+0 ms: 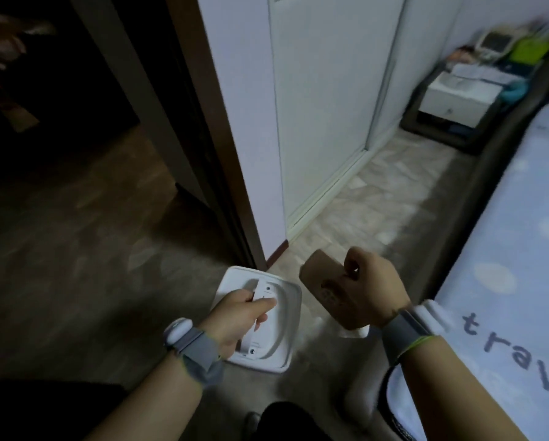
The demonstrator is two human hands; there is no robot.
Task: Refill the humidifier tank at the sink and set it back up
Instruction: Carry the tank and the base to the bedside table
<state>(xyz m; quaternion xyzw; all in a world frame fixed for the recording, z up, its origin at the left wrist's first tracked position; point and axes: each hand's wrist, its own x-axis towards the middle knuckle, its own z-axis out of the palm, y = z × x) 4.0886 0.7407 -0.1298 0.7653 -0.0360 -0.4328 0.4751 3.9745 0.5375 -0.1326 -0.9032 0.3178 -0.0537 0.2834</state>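
The left hand (241,316) grips the smooth white square tank (260,316) by its handle running twelve-to-six, while the right hand (368,288) clutches a tan rounded block (322,278).

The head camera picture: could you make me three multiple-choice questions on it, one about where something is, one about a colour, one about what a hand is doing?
1. Where is the bed with the pale blue cover?
A. on the person's right
B. on the person's left
C. behind the doorway

2. What colour is the humidifier tank?
A. black
B. white
C. red

3. What is the left hand doing?
A. hanging open
B. pressing the wall
C. gripping the tank's handle

Answers:
1 A: the bed runs along the right edge of the view.
2 B: the tank is white against the dim floor.
3 C: the left hand is closed around the handle, while the right hand holds a tan object.
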